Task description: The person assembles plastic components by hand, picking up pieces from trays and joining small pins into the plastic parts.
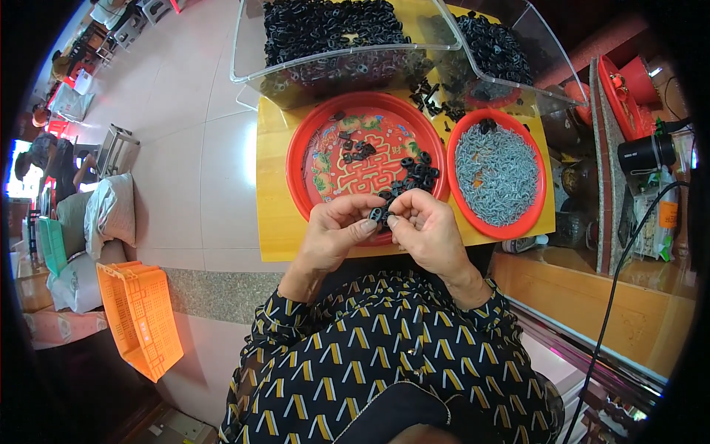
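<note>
My left hand (337,228) pinches a small black two-holed plastic cord lock (376,214) between thumb and finger. Close against it, my right hand (424,226) has thumb and finger pressed together; whatever lies in them is too small and covered to name. Both hands are over the near rim of a round red tray (294,159) with a patterned floor. Similar black pieces (421,174) are heaped at the tray's right side, and several more (358,150) lie near its middle. To the right, a red oval tray (542,174) holds many small silvery metal pieces (495,174).
Two clear plastic bins at the back, one left (235,63) and one right (551,44), hold many black parts. Loose black bits (436,103) lie on the yellow table (274,237). An orange crate (144,318) stands left on the floor. A black cable (617,274) hangs at right.
</note>
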A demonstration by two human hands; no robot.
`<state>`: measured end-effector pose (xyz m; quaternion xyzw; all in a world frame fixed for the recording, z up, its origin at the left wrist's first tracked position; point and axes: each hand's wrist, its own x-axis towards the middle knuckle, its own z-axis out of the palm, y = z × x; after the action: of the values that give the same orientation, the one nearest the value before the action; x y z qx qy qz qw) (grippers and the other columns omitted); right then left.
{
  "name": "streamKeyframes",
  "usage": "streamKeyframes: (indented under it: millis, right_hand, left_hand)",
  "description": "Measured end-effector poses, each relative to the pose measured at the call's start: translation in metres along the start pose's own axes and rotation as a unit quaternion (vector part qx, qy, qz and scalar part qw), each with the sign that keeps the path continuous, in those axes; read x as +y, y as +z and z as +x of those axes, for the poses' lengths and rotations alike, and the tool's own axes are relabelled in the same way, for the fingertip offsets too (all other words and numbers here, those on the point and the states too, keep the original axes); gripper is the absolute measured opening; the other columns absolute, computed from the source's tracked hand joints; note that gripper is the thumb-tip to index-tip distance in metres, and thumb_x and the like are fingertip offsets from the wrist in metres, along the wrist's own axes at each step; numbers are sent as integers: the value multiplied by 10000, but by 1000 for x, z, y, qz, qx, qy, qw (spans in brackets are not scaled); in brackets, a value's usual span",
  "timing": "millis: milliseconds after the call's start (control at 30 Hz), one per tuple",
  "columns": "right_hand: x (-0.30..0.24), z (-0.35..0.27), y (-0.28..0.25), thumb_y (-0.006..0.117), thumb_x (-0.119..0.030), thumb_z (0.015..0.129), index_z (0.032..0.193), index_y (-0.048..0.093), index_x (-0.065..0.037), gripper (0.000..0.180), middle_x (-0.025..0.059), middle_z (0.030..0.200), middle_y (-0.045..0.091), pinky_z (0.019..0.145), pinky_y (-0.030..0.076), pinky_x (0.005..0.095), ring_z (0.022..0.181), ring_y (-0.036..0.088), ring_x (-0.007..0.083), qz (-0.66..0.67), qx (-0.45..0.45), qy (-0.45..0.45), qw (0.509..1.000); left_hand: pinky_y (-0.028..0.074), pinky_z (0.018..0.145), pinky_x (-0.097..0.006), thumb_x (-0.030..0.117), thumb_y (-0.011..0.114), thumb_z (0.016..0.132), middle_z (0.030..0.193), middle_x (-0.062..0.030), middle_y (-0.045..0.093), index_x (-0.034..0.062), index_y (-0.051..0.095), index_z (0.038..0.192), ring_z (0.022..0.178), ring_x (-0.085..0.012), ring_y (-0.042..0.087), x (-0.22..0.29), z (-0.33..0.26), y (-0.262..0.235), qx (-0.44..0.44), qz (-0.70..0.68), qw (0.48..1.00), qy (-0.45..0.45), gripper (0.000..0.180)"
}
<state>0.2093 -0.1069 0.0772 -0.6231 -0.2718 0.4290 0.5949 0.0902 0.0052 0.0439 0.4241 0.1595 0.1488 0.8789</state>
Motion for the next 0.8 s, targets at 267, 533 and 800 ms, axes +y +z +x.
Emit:
streamKeyframes:
  millis: [267,533,800]
  right_hand:
    - [-3,0,0,537,-18,788,860,503,6,83,13,684,528,463,423,158,554,511,36,32,-9,30,999]
    - [0,4,-1,540,-19,785,869,511,7,92,12,688,531,465,425,156,561,515,39,55,-18,41,998]
    - [1,3,-6,533,-9,786,879,514,9,97,14,712,531,477,408,160,563,504,43,50,-11,40,998]
  left_hand:
    - [491,733,-251,0,578,783,911,-71,587,-27,513,1077,819,-132,575,-5,-1,-1,-2,7,1000,14,302]
    - [492,734,-254,2,576,785,910,-77,588,-27,512,1075,816,-135,578,-7,0,0,-1,10,999,32,298]
    - [469,659,-214,11,589,777,864,-53,586,-18,527,1058,750,-103,561,-10,3,-3,11,15,999,44,290]
